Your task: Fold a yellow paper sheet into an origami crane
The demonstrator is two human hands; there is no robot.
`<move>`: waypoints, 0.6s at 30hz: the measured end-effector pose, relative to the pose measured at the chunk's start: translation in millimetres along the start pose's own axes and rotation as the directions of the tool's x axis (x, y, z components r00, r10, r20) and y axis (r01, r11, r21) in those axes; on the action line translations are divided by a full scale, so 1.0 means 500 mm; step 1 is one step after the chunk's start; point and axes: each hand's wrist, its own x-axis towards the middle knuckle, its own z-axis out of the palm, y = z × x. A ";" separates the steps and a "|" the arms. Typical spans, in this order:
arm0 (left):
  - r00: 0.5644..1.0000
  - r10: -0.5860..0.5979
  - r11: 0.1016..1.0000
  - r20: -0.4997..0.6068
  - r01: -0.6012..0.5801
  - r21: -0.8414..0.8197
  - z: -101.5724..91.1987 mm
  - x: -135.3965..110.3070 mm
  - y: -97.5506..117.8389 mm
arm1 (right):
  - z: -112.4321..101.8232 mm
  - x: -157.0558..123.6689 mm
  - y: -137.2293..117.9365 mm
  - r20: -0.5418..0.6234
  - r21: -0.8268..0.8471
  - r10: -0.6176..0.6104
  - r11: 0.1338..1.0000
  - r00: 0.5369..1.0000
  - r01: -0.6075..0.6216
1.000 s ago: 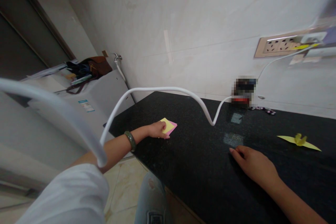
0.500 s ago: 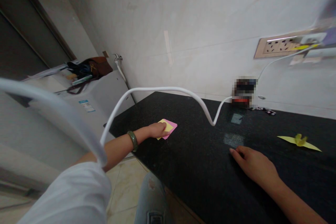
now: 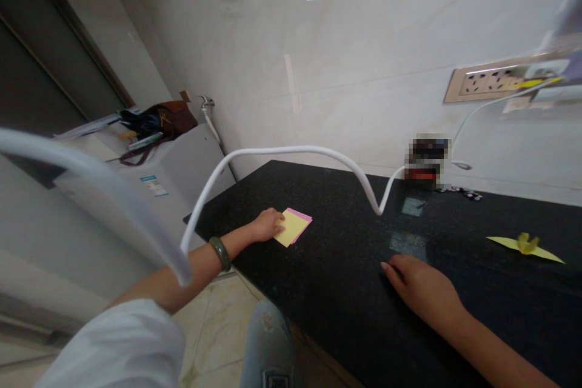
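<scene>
A small stack of square paper sheets (image 3: 294,225), yellow on top of pink, lies near the left end of a black stone counter (image 3: 336,267). My left hand (image 3: 267,224), with a green bangle on its wrist, pinches the near left edge of the yellow sheet with curled fingers. My right hand (image 3: 421,290) rests palm down on the counter toward the middle, fingers stretched out flat, holding nothing. A folded yellow paper figure (image 3: 525,244) sits on the counter at the far right.
A white cable (image 3: 291,150) loops over the counter toward a blurred dark object (image 3: 426,160) by the wall. A socket strip (image 3: 495,80) is on the tiled wall. Left of the counter stands a white appliance (image 3: 182,160) with a brown bag (image 3: 166,118) on it.
My left hand has pulled back to the stack's near edge and the yellow sheet now lies flatter over the pink. My right hand has slid slightly left.
</scene>
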 end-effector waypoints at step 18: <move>0.913 -0.380 0.843 0.152 0.409 -0.350 0.023 0.040 -0.073 | 0.019 0.052 -0.109 0.021 0.037 -0.091 0.995 0.996 0.090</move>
